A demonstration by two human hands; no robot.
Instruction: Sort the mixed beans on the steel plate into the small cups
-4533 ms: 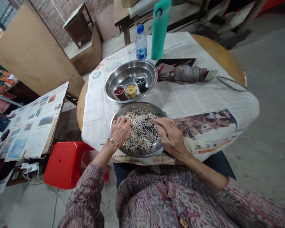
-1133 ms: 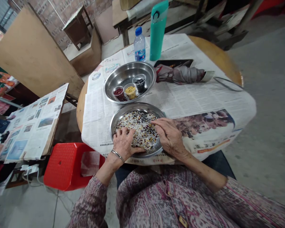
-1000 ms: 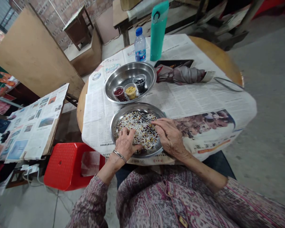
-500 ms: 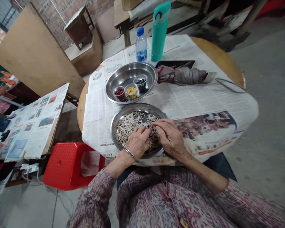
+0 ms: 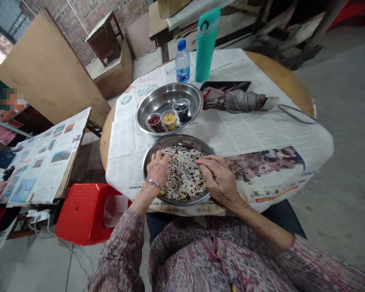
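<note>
While both palms frame the near bowl, the mix lies spread over its floor, between the hands and close to the person's edge of the table; white grains lead, with dark red, yellow and black bits among them. The left hand sits at the left side, its fingers bent and drawn together over the mix; the right hand lies across the right rim, fingers long and close, thumb a little apart from the index finger; whether either pinches a piece I cannot tell, since the tips are too small to read.

To work this well, I would keep the touch light, as small hard pieces probably skid under pressure; fingertips do better than the flat of the hand, and a thin layer should show more than a heap; the right wrist, resting at the rim, may help steady the bowl, though leaning hard could tip it. Strokes toward the middle seem safer than strokes outward; the far bowl, just beyond, holds a red cup, a yellow cup and a black cup, best left unknocked.
</note>
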